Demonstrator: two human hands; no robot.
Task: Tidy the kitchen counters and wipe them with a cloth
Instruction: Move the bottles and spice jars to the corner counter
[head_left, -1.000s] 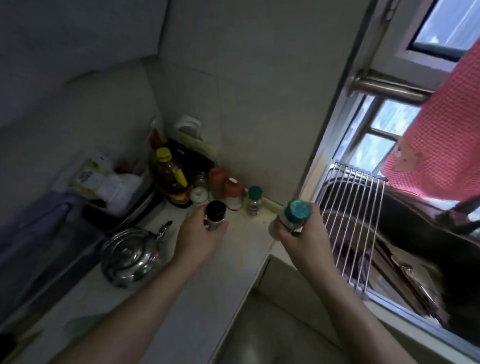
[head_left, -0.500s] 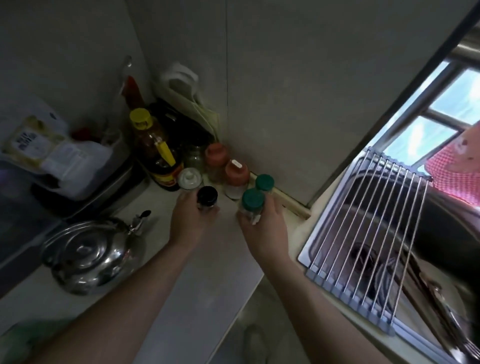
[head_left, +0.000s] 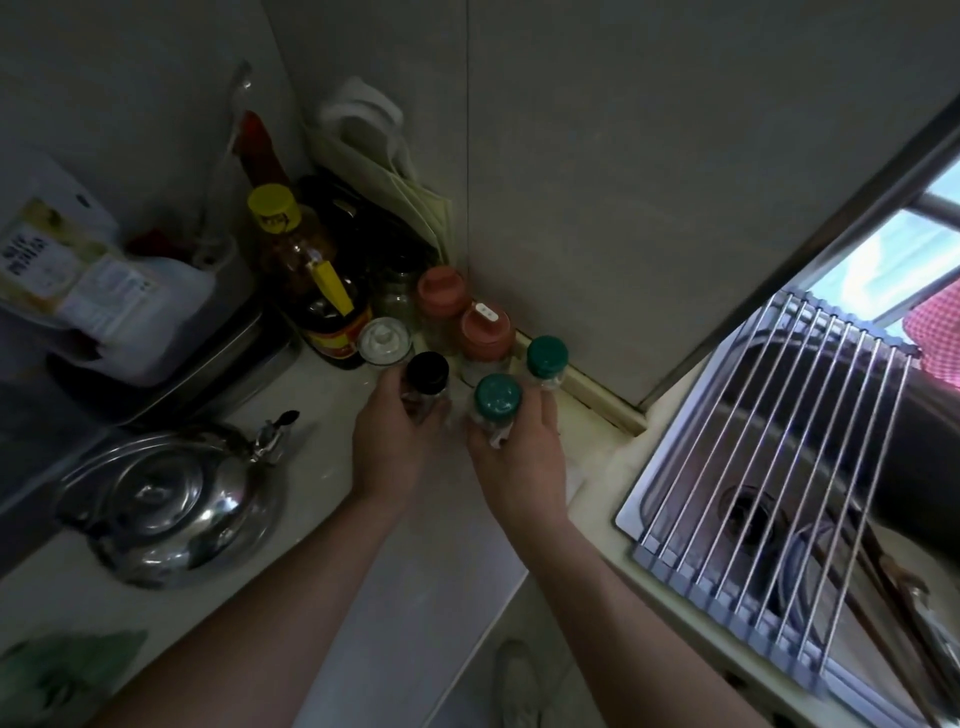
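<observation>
Hands have come forward to the worktop's back corner since a second ago. Left hand wraps a black-capped jar; right hand wraps a green-capped jar, carried over from beside the sink. Both now stand among the condiments, just before a second green jar. No cloth is clearly visible.

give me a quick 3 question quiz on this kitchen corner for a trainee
1. True or false: the left hand holds the black-capped clear spice jar.
2. Which cap colour is on the jar in the right hand? A red, B green, C yellow.
3. Fill in: the shiny steel kettle sits to the ___ of both hands.

Key: 1 true; 2 B, the green-capped clear spice jar; 3 left.
</observation>
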